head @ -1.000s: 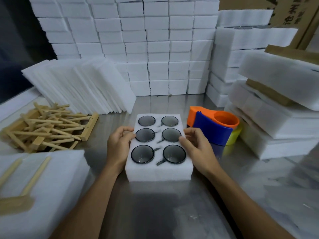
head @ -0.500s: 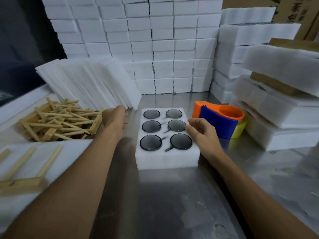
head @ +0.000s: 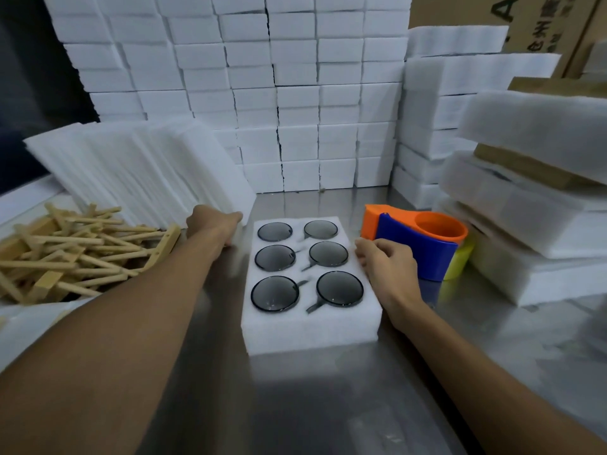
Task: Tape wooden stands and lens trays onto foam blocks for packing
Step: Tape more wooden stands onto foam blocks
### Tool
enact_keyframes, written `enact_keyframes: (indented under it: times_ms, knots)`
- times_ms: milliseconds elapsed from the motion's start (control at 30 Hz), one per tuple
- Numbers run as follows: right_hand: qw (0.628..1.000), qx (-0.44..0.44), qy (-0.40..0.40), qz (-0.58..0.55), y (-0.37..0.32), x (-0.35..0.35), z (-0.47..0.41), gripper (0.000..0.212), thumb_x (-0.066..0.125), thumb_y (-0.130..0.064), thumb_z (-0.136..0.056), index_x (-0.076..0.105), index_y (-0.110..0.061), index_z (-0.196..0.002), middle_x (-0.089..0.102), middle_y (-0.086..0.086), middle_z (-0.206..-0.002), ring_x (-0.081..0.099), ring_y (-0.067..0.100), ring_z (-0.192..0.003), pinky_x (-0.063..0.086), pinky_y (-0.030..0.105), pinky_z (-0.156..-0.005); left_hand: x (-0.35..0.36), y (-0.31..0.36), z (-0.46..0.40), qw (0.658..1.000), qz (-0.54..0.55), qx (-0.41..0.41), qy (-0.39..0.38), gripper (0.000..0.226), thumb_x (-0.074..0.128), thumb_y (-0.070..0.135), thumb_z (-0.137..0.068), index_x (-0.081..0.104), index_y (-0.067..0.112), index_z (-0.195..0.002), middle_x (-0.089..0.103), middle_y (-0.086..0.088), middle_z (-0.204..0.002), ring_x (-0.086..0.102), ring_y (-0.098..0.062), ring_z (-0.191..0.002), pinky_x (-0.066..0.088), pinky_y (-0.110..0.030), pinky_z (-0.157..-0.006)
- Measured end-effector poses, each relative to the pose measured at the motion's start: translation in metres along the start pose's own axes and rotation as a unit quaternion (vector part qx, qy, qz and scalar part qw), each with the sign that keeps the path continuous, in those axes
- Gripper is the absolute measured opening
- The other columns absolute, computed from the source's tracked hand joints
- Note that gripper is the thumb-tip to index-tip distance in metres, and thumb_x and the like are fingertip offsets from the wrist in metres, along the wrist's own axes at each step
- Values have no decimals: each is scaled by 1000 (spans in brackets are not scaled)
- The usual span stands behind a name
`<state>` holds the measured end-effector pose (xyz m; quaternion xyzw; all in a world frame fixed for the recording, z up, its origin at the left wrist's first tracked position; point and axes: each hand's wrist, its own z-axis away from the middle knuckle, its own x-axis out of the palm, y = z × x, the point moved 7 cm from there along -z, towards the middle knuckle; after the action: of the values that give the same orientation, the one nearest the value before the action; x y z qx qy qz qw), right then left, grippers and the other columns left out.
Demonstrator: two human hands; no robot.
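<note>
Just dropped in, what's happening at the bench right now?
A person is packing lenses. The right hand rests curled on the right edge of a foam lens tray that holds six round lenses on the steel table. The left hand reaches to the leaning stack of thin foam sheets and touches the nearest one. The orange and blue tape dispenser stands untouched beside the tray; the wooden stands lie piled at left.

I count six dark round lenses [head: 275, 293] in one white foam tray [head: 310, 330], in three rows of two, between my two hands. By the right hand [head: 389, 269] I see one tape dispenser [head: 414, 247]. Past the left hand [head: 213, 226] lie one leaning row of thin foam sheets [head: 144, 169] and one heap of wooden stands [head: 75, 254]; I cannot count these.
</note>
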<state>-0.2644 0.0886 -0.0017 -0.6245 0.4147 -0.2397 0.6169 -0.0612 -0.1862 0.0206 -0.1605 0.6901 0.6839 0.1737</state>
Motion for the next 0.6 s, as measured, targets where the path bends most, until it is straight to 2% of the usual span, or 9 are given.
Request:
enact_keyframes:
  times_ms: [100,233,333,400,500,567,600]
  knots:
    - [1000,10,10,-19,1,-1,-2,35,57,-47,-80,71,-16,-74,72,-7,-69,68,16,-70,56,52,-84,4,6,-3,1000,-15,11,12,44,78,39,-72,67,4,-97,70,-12,-96,70,-33,-80,61,-43,-77]
    - [1000,11,12,-20,2,0,-4,32,59,-46,-85,72,-18,-73,71,-9,-66,66,13,-67,56,52,-84,8,9,-8,999,-39,17,33,36,76,38,-76,66,6,-91,71,-11,-88,64,-22,-59,59,-35,-73]
    - [1000,10,13,-18,2,0,-4,33,58,-46,-84,71,-18,-73,71,-9,-67,66,14,-68,55,52,-85,11,11,-13,997,-56,24,45,39,76,39,-78,66,6,-96,69,-10,-102,60,-23,-62,49,-31,-64]
    - [1000,9,14,-17,2,0,-4,35,57,-48,-82,71,-18,-74,71,-8,-68,67,16,-70,55,53,-85,13,12,-17,996,-65,28,62,35,76,39,-78,62,7,-85,68,-10,-102,58,-22,-59,41,-26,-56]
    - [1000,2,19,-16,2,0,-5,31,59,-43,-88,72,-18,-75,71,-8,-68,66,13,-68,56,50,-83,16,11,-23,994,-70,20,82,40,76,40,-79,48,13,-70,66,-7,-96,47,-14,-42,27,-24,-40]
    - [1000,0,23,-19,3,-1,-6,30,59,-41,-90,72,-18,-75,71,-7,-67,65,13,-67,57,49,-81,16,12,-26,994,-71,14,81,35,76,36,-79,52,12,-74,67,-8,-100,53,-18,-46,33,-23,-42]
    - [999,0,25,-21,3,-1,-7,30,59,-40,-90,72,-18,-75,71,-7,-68,65,13,-67,57,48,-81,17,12,-27,995,-68,11,76,30,75,34,-79,58,10,-81,67,-10,-105,61,-23,-58,41,-24,-49]
